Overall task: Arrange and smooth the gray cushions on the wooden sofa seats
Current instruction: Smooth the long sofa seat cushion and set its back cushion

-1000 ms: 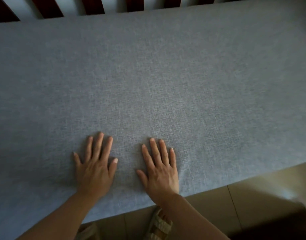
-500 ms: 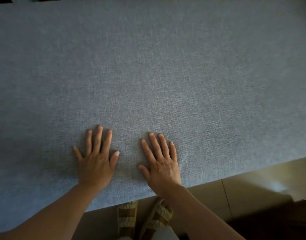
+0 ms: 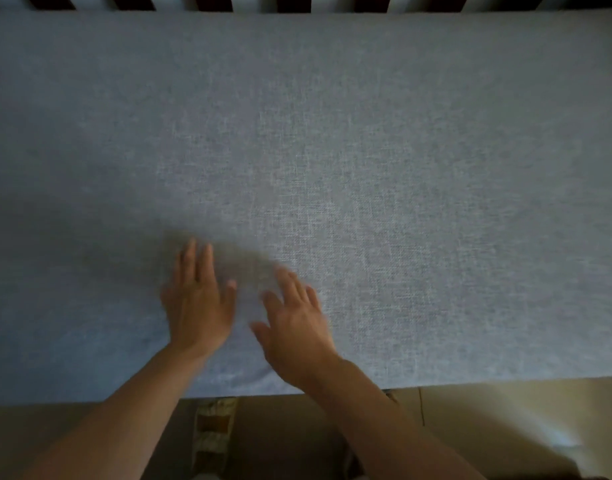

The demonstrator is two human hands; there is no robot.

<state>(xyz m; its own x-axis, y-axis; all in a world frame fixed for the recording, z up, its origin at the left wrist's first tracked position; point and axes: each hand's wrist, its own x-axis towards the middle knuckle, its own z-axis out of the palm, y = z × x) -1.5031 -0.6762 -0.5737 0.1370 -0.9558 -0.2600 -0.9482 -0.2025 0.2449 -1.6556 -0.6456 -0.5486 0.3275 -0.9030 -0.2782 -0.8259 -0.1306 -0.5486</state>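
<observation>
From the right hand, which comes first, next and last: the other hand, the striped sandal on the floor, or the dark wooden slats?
Measured from the right hand in the head view:
1. The left hand, just beside it on the gray woven cushion.
2. The striped sandal, below on the floor.
3. The dark wooden slats, beyond the cushion's far edge.

Cushion (image 3: 366, 150) spans the full width, slats (image 3: 211, 1) behind its far edge, floor (image 3: 505, 427) before its near edge. Left hand (image 3: 197, 303) and right hand (image 3: 294, 327) side by side over the near-centre part. Sandalled foot (image 3: 214, 431) on floor below, between forearms.
</observation>
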